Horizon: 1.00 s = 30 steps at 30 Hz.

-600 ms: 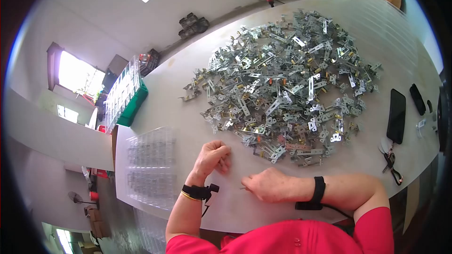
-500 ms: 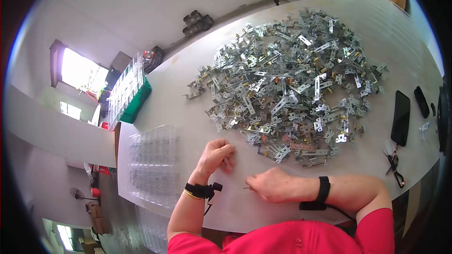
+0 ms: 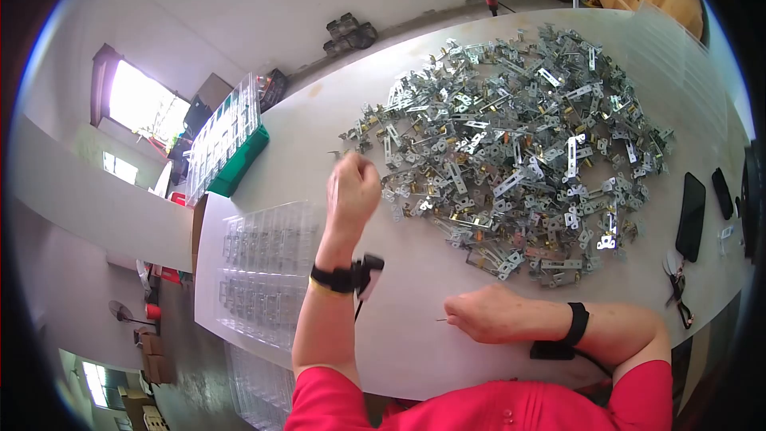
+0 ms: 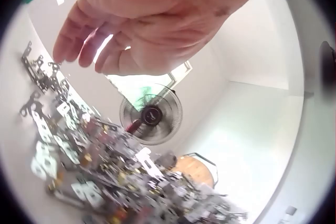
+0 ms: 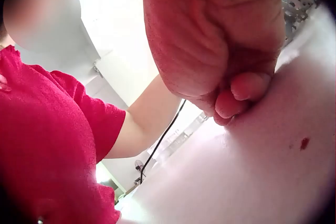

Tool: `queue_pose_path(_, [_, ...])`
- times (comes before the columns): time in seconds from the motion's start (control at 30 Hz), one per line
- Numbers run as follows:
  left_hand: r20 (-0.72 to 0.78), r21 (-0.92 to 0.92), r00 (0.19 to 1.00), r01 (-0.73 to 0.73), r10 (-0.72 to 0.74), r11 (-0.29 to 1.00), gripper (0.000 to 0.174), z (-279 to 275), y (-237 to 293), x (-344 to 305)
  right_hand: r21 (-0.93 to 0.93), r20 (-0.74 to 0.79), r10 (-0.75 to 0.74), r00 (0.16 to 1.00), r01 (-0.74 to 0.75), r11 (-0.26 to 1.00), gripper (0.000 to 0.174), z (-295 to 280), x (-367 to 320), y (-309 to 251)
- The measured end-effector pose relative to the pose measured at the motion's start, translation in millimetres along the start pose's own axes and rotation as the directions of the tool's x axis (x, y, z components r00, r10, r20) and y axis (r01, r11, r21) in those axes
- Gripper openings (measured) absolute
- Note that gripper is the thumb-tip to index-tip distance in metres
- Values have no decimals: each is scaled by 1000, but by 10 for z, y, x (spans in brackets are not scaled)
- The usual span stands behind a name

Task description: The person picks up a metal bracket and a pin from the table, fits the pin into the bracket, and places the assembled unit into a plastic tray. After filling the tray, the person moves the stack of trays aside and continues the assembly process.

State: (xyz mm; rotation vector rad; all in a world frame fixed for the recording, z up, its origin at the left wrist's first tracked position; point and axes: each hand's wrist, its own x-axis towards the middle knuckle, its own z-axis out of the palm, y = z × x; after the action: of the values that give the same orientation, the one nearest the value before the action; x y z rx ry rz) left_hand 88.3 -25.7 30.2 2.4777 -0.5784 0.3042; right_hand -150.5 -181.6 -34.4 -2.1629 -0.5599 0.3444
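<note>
Because the metal parts (image 3: 511, 168) lie tangled towards the far edge of the worktop (image 3: 415, 351), a finger hooking one could drag its neighbours along. The thin piece (image 3: 441, 320) could drop if its small grip loosens: near the front edge, the right hand (image 3: 503, 315) pinches it, fingers curled. The left hand (image 3: 353, 191) hangs by the heap's left side, fingers loosely bent, nothing visible held; contact I cannot tell.

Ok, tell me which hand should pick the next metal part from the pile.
Probably the left hand: it hovers beside the pile, fingers relaxed and seemingly empty, while the right hand pinches a thin piece.
</note>
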Motion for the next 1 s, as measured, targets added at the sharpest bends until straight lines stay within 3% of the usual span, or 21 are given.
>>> queue_pose_path(0.03, [-5,-3,1000,0,0,1000,14,19,-64,148,-13,12,12,1000,-12,1000,22,0,9,2])
queue_pose_path(0.1, [-131,273,989,101,-67,957,20,142,-325,398,-36,21,28,999,-27,999,22,-7,15,12])
queue_pose_path(0.13, [-135,266,989,99,-65,959,20,179,-424,461,-9,15,33,999,-33,999,23,-2,14,21])
queue_pose_path(0.2, [-21,393,981,187,-194,900,34,263,-609,600,14,1,40,999,-40,999,23,11,14,48])
queue_pose_path(0.4, [94,520,979,109,-183,847,49,542,-1111,709,69,-34,-39,999,41,997,22,19,4,92])
queue_pose_path(0.53, [83,542,988,65,-131,838,50,516,-1045,617,89,-12,-30,999,31,996,20,-26,4,97])
queue_pose_path(0.6, [228,583,934,96,-275,806,49,365,-790,552,95,4,-32,999,32,995,19,-45,-3,100])
queue_pose_path(0.73, [204,630,947,68,-249,774,47,255,-616,383,91,8,-26,1000,26,996,21,-51,-1,79])
queue_pose_path(0.8, [157,590,987,-61,-41,805,44,262,-672,348,88,-5,-29,1000,30,996,23,-57,-9,69])
queue_pose_path(0.83, [153,591,988,-60,-38,805,44,244,-668,368,88,-8,-19,1000,20,996,23,-58,-12,60])
queue_pose_path(0.9, [310,519,907,90,-285,850,39,217,-643,436,87,-17,-10,1000,12,996,23,-55,-14,55])
queue_pose_path(1.0, [276,462,938,61,-209,885,35,223,-699,385,80,-22,-24,999,26,996,23,-38,-8,89])
